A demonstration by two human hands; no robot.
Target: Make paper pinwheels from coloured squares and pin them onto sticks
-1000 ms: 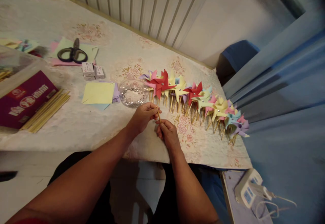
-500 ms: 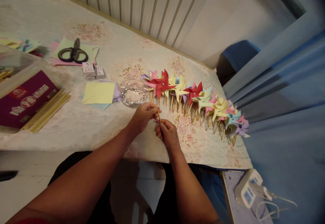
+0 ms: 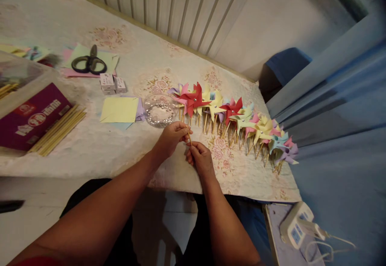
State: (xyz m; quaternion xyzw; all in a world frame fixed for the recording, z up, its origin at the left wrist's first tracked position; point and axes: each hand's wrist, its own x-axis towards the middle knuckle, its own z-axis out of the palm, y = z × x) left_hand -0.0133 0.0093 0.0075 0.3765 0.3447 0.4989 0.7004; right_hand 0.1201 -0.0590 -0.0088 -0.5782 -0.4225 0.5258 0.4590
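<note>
My left hand (image 3: pixel 171 138) and my right hand (image 3: pixel 201 159) meet over the near edge of the table, both pinched on a short wooden stick (image 3: pixel 189 136). The left fingers grip its upper part, the right fingers its lower end. Just beyond the hands lies a row of paper pinwheels (image 3: pixel 235 120) on sticks, running from the middle to the right end of the table. A small clear dish of shiny pins (image 3: pixel 159 110) sits right behind my left hand.
Yellow paper squares (image 3: pixel 119 110) lie left of the dish. A bundle of sticks (image 3: pixel 59 130) and a purple box (image 3: pixel 31 116) sit at the left. Scissors (image 3: pixel 89 62) rest on paper sheets; two small boxes (image 3: pixel 112 83) are nearby. A power strip (image 3: pixel 295 225) lies lower right.
Both hands stay pinched on the stick in the same spot. The view has shifted slightly; nothing on the table has moved.
</note>
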